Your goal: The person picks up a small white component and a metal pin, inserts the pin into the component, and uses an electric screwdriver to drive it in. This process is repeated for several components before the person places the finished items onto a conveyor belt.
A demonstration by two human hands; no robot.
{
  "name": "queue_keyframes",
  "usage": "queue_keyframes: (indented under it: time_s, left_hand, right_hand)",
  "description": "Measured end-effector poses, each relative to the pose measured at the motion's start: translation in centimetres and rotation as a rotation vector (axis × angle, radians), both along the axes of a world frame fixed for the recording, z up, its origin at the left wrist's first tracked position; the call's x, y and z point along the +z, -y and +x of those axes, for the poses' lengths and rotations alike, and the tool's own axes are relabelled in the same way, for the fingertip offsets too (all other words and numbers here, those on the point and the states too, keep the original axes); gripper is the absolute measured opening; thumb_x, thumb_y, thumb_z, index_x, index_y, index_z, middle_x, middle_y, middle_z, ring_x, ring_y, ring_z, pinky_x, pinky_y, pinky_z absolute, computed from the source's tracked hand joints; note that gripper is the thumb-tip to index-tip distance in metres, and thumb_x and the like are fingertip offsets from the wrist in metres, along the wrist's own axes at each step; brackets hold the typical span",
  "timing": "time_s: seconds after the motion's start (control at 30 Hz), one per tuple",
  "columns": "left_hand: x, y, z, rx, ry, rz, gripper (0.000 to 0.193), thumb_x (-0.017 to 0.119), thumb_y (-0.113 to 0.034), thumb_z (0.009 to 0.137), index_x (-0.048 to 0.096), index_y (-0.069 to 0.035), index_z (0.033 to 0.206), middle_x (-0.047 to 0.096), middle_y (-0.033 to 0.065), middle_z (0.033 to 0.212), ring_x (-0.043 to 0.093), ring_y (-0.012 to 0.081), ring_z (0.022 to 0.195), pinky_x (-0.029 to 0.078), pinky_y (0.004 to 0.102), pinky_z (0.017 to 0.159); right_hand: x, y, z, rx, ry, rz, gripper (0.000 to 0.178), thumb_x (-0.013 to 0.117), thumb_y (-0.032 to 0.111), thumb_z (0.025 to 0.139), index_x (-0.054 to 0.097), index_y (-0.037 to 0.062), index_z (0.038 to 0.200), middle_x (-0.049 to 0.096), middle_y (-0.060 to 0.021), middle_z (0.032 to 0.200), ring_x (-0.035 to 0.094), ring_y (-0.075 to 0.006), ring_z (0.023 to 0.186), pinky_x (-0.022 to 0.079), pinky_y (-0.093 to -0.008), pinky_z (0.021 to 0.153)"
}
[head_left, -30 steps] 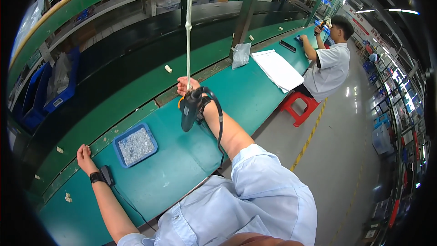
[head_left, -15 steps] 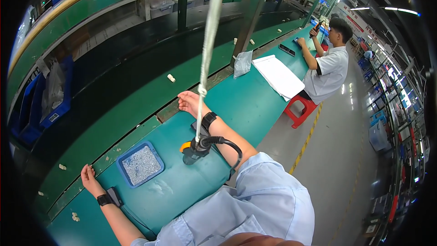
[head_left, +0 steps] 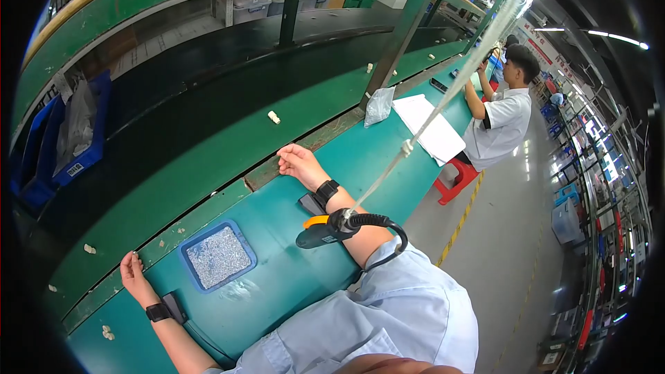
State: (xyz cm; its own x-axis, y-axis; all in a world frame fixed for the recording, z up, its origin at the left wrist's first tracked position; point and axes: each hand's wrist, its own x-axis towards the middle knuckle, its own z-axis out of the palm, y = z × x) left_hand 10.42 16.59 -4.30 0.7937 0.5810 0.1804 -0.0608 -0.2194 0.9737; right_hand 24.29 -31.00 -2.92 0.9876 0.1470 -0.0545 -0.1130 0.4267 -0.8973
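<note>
Tray: the shallow blue rectangular plastic tray [head_left: 246, 241], filled with small silver-grey pieces [head_left: 218, 257], lies between the two hands, apart from all fingers.
Left hand: the left hand [head_left: 134, 273] is just left of the tray; its fingers curl inward, and I cannot tell whether the tips meet or pinch something tiny.
Right hand: the right hand [head_left: 299, 163] is beyond the tray to its right, fingers loosely bent; whether thumb and fingers touch is unclear.
Hanging tool: the black handheld tool with an orange lever [head_left: 322, 235] hangs right of the tray on a whitish knotted rope [head_left: 407, 147], ungripped.
Cream pieces: one small cream-coloured piece [head_left: 273, 118] lies well beyond the tray; a little cream cluster [head_left: 108, 333] sits left of it.
Hidden or cut off: the tool covers part of the right forearm; the rope leaves the upper edge; the silver-grey pieces are too small to tell singly.
</note>
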Motion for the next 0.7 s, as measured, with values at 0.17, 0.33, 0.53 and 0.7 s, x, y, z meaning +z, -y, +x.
queue_keyframes:
  time_s: [0.17, 0.33, 0.53, 0.7]
  left_hand:
    - [0.05, 0.07, -0.02, 0.000, -0.015, 0.007, 0.019, 0.055, -0.017, 0.089, 0.060, -0.005, 0.102, 0.059, -0.0010, 0.092, 0.050, 0.0062, 0.079, 0.040, 0.0203, 0.071]
    - [0.06, 0.10, -0.07, -0.006, -0.015, 0.022, 0.019, 0.055, -0.017, 0.089, 0.060, -0.005, 0.103, 0.059, -0.0015, 0.092, 0.050, 0.0060, 0.079, 0.040, 0.0202, 0.071]
    - [-0.23, -0.15, 0.00, -0.013, -0.007, 0.025, 0.019, 0.055, -0.017, 0.089, 0.060, -0.005, 0.103, 0.059, -0.0016, 0.092, 0.050, 0.0058, 0.079, 0.040, 0.0202, 0.071]
    - [-0.20, 0.02, -0.05, 0.004, -0.005, 0.021, 0.017, 0.055, -0.017, 0.089, 0.060, -0.005, 0.101, 0.060, -0.0008, 0.092, 0.052, 0.0064, 0.080, 0.041, 0.0199, 0.072]
  right_hand:
    - [-0.04, 0.00, 0.04, 0.013, -0.002, 0.024, 0.011, 0.053, 0.014, 0.089, 0.055, 0.0051, 0.095, 0.057, -0.0028, 0.079, 0.057, -0.0117, 0.069, 0.050, -0.0248, 0.066]
    - [0.01, 0.09, 0.03, 0.027, 0.004, 0.029, 0.010, 0.053, 0.013, 0.089, 0.055, 0.0048, 0.095, 0.057, -0.0031, 0.079, 0.057, -0.0119, 0.069, 0.050, -0.0250, 0.066]
    - [-0.04, 0.11, -0.07, 0.022, -0.003, 0.041, 0.011, 0.054, 0.013, 0.089, 0.055, 0.0047, 0.095, 0.057, -0.0031, 0.079, 0.057, -0.0121, 0.069, 0.050, -0.0250, 0.067]
    - [0.40, 0.23, -0.35, 0.029, -0.008, 0.048, 0.010, 0.055, 0.014, 0.088, 0.056, 0.0059, 0.094, 0.057, -0.0026, 0.080, 0.056, -0.0121, 0.071, 0.049, -0.0258, 0.069]
